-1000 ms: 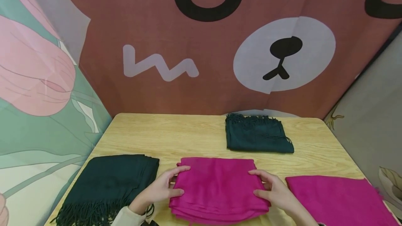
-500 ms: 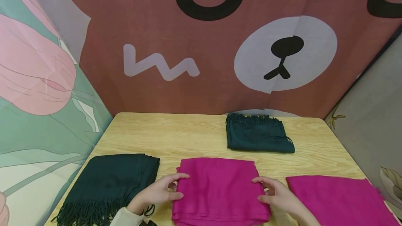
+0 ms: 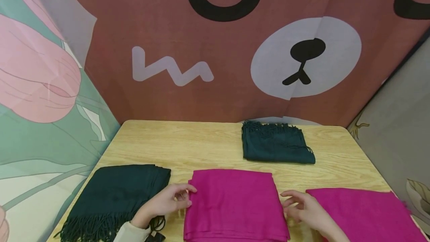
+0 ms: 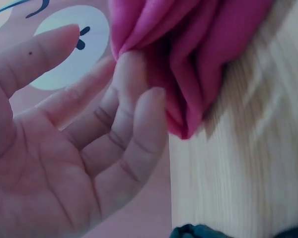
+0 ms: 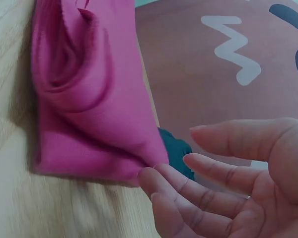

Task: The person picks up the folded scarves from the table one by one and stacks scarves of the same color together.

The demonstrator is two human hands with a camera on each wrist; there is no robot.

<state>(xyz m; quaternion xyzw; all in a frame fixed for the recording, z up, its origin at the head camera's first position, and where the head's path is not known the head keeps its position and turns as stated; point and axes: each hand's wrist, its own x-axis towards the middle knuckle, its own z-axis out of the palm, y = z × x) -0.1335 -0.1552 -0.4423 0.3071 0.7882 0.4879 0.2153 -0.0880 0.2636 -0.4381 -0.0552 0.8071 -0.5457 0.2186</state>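
A folded magenta scarf [image 3: 235, 204] lies in the front middle of the table in the head view. At its left edge is my left hand [image 3: 168, 202]. The left wrist view shows those fingertips [image 4: 130, 69] against the scarf's folded layers, the thumb held apart from the cloth. My right hand [image 3: 309, 210] hovers just off the right edge, holding nothing. Its fingers are loosely bent, with fingertips [image 5: 148, 178] close by a lower corner of the scarf in the right wrist view. Rolled inner layers show at the scarf's side there.
A dark green fringed scarf [image 3: 117, 193] lies folded at the front left of the wooden table [image 3: 181, 141]. Another green scarf [image 3: 277, 145] is folded at the back. A second magenta cloth [image 3: 362, 212] lies at the right. A printed bear curtain [image 3: 228, 96] hangs behind.
The magenta scarf's front has settled flatter and slightly nearer me. Both hands have drawn outward from its top, the right one coming away to the right.
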